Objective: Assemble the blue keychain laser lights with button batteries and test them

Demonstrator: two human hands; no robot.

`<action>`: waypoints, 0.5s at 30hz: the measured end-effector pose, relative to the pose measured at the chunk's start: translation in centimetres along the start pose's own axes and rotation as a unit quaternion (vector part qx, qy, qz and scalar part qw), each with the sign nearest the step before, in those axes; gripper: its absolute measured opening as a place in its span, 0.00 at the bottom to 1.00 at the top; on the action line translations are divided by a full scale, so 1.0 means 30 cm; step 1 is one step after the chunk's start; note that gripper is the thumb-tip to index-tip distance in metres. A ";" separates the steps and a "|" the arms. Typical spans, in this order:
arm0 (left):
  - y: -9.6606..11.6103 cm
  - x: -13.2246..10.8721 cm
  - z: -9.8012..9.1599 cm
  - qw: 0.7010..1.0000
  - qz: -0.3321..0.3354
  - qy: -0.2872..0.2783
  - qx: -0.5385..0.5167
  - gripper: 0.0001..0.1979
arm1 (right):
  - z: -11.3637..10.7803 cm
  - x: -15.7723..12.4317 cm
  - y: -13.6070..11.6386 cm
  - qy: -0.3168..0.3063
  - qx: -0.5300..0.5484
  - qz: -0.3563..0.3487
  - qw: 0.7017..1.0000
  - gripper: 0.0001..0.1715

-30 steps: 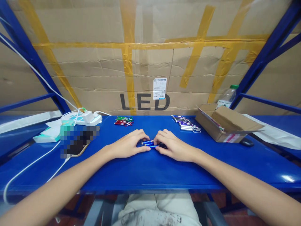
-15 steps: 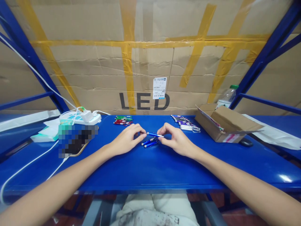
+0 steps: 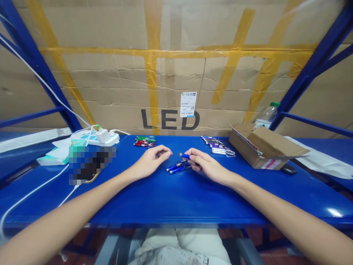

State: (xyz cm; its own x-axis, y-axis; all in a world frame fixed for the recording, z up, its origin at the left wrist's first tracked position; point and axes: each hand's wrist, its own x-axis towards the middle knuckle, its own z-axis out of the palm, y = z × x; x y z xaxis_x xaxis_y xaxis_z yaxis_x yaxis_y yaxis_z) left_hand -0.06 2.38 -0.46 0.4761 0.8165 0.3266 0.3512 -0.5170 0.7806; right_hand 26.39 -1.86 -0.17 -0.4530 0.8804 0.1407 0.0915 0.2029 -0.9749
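Observation:
In the head view my right hand [image 3: 205, 162] grips a slim blue keychain penlight [image 3: 184, 155] between thumb and fingers, its metal tip pointing left and slightly up. The rear of that penlight is hidden in the hand. A short gap to the left of the tip is my left hand [image 3: 154, 160], fingers curled and thumb tip close to the index finger; whether anything small sits in that pinch does not show. Below the two hands, other blue penlights [image 3: 178, 169] with metal clips lie on the blue table [image 3: 165, 198], partly behind my right fingers.
Green and red penlights [image 3: 145, 141] lie at the back left; purple, dark and silver ones [image 3: 217, 146] lie back right. An open cardboard box [image 3: 264, 147], a dark mouse [image 3: 289, 169] and a bottle [image 3: 267, 114] are right. A power strip [image 3: 110, 139], cables and a blurred phone [image 3: 92, 165] are left.
The left fingers have come away from the penlight's tip. My right hand has turned, drawing the penlight further into its grip, with less of it showing.

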 end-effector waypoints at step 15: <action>0.018 0.025 -0.022 0.928 -0.129 0.088 -0.339 0.34 | 0.007 -0.007 -0.002 -0.035 -0.007 0.020 0.999 0.30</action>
State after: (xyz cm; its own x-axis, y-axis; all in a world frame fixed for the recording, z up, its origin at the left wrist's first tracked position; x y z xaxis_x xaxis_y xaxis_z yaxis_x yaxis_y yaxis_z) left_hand -0.06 2.87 0.57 0.2869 0.9506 0.1183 -0.1809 -0.0675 0.9812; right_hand 26.29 -2.15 -0.17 -0.5096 0.8558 0.0894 0.1221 0.1748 -0.9770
